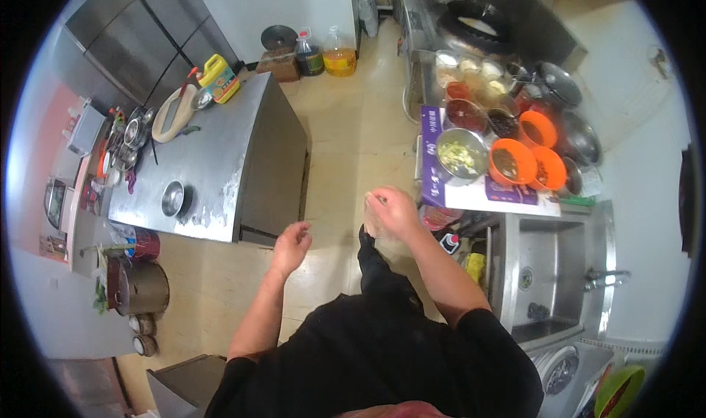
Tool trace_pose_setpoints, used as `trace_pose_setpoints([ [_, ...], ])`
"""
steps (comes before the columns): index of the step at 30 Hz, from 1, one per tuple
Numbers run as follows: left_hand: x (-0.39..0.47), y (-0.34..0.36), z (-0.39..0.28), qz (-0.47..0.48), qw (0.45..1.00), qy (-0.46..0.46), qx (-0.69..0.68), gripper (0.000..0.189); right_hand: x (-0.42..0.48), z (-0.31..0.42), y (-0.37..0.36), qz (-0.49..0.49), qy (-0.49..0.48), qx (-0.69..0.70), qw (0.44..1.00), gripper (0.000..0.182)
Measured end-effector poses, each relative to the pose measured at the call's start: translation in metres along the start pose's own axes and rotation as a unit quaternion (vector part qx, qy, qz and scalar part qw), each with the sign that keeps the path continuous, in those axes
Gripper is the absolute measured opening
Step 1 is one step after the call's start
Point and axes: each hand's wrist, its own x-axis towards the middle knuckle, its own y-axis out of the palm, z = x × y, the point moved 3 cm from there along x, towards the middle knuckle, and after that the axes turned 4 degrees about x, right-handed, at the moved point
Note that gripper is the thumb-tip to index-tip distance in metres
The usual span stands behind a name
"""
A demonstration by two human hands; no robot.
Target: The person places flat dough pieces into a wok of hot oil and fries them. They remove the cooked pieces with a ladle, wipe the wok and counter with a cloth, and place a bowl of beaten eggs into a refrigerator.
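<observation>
My left hand (pixel 292 248) hangs over the floor beside the steel table (pixel 215 158), its fingers loosely curled and nothing visible in them. My right hand (pixel 392 211) pinches a pale, translucent thing (pixel 372 215), perhaps a thin plastic bag, though blur hides its exact kind. On the steel table stand a small metal bowl (pixel 173 198) and a round cutting board (pixel 174 114) with a knife (pixel 175 104) lying on it. To the right of my right hand, a metal pot of chopped pale green vegetable (pixel 461 156) rests on the counter near several orange bowls (pixel 511 161).
A steel sink (pixel 551 274) lies at right below the seasoning counter. A wok (pixel 475 26) sits on the stove at the top. Oil jugs (pixel 339 53) stand by the far wall. A large pot (pixel 140 286) is on the floor at left, with a metal cabinet (pixel 190 382) at the lower left.
</observation>
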Motion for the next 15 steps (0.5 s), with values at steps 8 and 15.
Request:
trace_pose_setpoints([
  [8,0.189,-0.082,0.005,-0.009,0.994,-0.034,0.101,0.029,0.246,-0.017,0.06,0.029,-0.048,0.109,0.992,0.018],
  [15,0.374,-0.121,0.02,-0.058,0.994,-0.055,0.078,0.027,0.436,-0.042,0.053,0.029,-0.049,0.093,0.994,0.019],
])
